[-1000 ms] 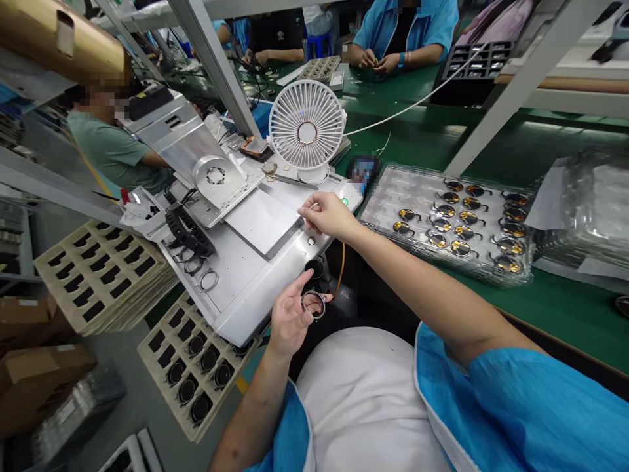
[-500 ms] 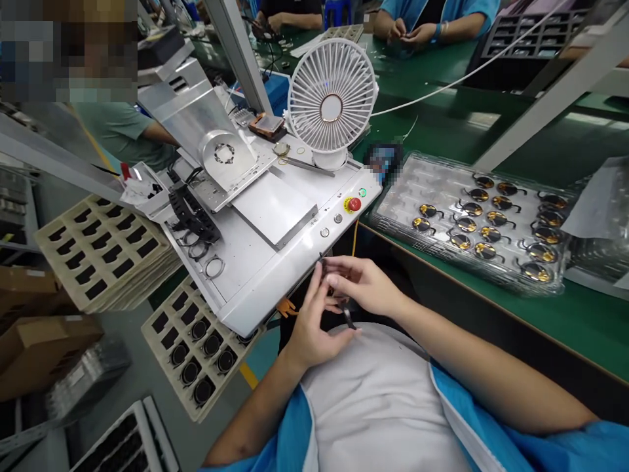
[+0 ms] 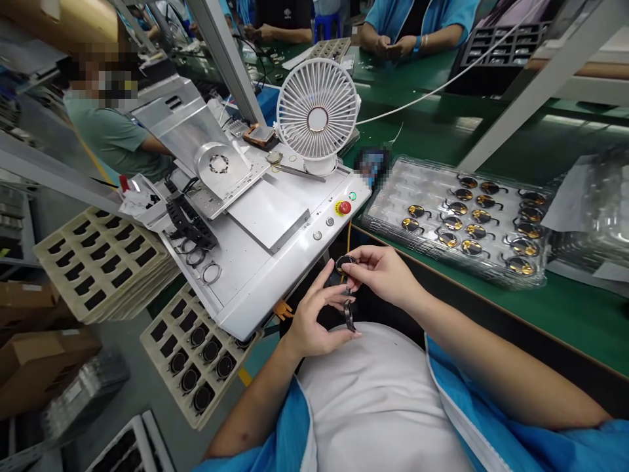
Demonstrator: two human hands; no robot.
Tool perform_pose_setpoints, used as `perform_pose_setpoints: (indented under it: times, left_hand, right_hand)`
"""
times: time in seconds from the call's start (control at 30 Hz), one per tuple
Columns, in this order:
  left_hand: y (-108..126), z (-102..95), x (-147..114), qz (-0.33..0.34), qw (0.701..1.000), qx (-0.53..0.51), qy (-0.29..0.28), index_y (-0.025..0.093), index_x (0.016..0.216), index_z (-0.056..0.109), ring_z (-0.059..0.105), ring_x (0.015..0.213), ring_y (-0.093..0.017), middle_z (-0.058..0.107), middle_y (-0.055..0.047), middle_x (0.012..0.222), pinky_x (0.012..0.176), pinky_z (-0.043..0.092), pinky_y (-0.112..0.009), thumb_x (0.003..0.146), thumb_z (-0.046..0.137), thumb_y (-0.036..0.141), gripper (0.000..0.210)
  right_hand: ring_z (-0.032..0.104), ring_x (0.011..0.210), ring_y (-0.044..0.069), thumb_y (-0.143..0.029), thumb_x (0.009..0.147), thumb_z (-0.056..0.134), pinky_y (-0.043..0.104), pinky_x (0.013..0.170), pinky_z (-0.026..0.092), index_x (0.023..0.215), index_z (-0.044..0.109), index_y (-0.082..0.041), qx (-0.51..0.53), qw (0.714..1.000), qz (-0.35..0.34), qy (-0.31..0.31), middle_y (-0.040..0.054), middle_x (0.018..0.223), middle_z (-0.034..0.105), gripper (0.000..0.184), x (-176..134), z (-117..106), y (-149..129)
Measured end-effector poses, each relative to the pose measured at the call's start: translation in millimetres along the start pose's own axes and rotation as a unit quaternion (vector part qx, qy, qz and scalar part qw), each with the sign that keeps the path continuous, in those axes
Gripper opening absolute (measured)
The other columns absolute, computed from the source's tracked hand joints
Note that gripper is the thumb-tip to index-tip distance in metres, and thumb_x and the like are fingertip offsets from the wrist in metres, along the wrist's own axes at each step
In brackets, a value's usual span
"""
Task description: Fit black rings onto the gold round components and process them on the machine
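Note:
Above my lap, my right hand (image 3: pixel 386 275) pinches a small round black disc part (image 3: pixel 344 263) between thumb and fingers. The fingertips of my left hand (image 3: pixel 312 321) reach up beside that disc. A narrow black curved ring (image 3: pixel 349 316), seen nearly edge-on, stands between my left thumb and fingers. Its far side is partly covered by the fingers. Left of the white machine, a beige tray (image 3: pixel 164 367) carries several round black parts in cut-out pockets. To the right, a clear plastic tray (image 3: pixel 393 226) bears several dark discs with gold-coloured faces and short tails.
A white machine bench (image 3: pixel 255 288) with a red stop button (image 3: pixel 345 208) stands ahead. On it are a white fan (image 3: pixel 318 85), a metal fixture (image 3: pixel 211 160) and loose rings (image 3: pixel 211 273). Stacked beige trays (image 3: pixel 63 275) stand left. Co-workers sit beyond the green table (image 3: pixel 432 118).
My right hand has shifted slightly right and turned, so the round disc now shows its face. My left fingers have opened out somewhat, and the curved ring stays in that hand.

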State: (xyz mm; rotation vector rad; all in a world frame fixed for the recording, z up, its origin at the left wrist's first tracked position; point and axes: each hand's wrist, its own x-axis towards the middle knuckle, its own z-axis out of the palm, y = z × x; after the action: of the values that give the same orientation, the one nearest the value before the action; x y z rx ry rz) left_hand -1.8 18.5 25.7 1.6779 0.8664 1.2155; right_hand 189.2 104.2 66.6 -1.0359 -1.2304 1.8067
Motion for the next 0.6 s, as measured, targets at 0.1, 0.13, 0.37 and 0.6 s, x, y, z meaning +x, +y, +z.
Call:
perform_pose_setpoints:
  times: [0.1,0.13,0.37,0.6]
  left_hand:
    - [-1.0,-0.2,-2.4,0.014,0.995,0.099,-0.030,0.027,0.151,0.054,0.077,0.112,-0.033,0.033,-0.023,0.170,0.089,0.067,-0.042,0.074,0.090,0.020,0.085]
    - [-1.3,-0.1,-3.1,0.016,0.991,0.129,-0.040,0.027,0.152,0.053,0.075,0.117,-0.034,0.037,-0.021,0.168,0.093,0.066,-0.044,0.076,0.089,0.021,0.084]
    - [-2.2,-2.7,-3.5,0.028,0.985,0.158,-0.062,0.028,0.159,0.038,0.072,0.124,-0.033,0.042,-0.022,0.165,0.093,0.065,-0.042,0.078,0.086,0.020,0.095]
    - [0.3,-4.1,-2.6,-0.014,0.999,-0.026,-0.013,0.032,0.154,0.044,0.078,0.107,-0.029,0.037,-0.025,0.167,0.086,0.065,-0.038,0.070,0.094,0.018,0.098]
  right_hand:
    - [0.071,0.058,0.017,-0.047,0.066,0.095,0.027,0.059,0.061,0.084,0.073,-0.014,0.004,1.000,0.017,-0.011,0.0036,0.067,0.072,0.044,-0.7,-1.1,0.0]
    - [0.072,0.059,0.018,-0.046,0.064,0.096,0.027,0.060,0.062,0.083,0.073,-0.014,0.012,0.999,0.022,-0.021,0.0038,0.068,0.073,0.044,-0.9,-2.0,0.0]
    - [0.075,0.064,0.021,-0.043,0.060,0.101,0.031,0.064,0.066,0.085,0.075,-0.012,0.082,0.994,0.035,-0.069,0.0071,0.073,0.076,0.047,-4.4,-7.9,1.3]
    - [0.068,0.055,0.013,-0.050,0.063,0.099,0.024,0.056,0.060,0.081,0.075,-0.012,0.092,0.995,0.028,-0.017,0.0047,0.065,0.072,0.049,-5.5,-1.4,6.9]
